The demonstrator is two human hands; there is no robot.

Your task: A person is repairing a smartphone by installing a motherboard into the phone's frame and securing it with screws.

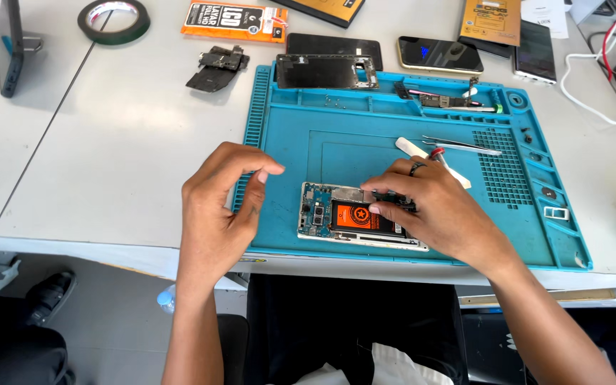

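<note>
Opened phone (358, 219) lies back-off on the blue repair mat (286, 135), near its front edge. Right hand (433, 203) pins a small dark part (396, 201) against it, likely for steadiness; left hand (219, 207) hovers beside, fingers loosely curled, holding nothing (tweezers (461, 146) parked just behind).

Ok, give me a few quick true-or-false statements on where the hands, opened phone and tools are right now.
1. The opened phone lies on the blue mat. True.
2. The right hand rests on the phone. True.
3. The left hand holds the tweezers. False: they lie on the mat, and the hand is empty.
4. The green tape roll sits on the mat. False: it lies on the table.
</note>
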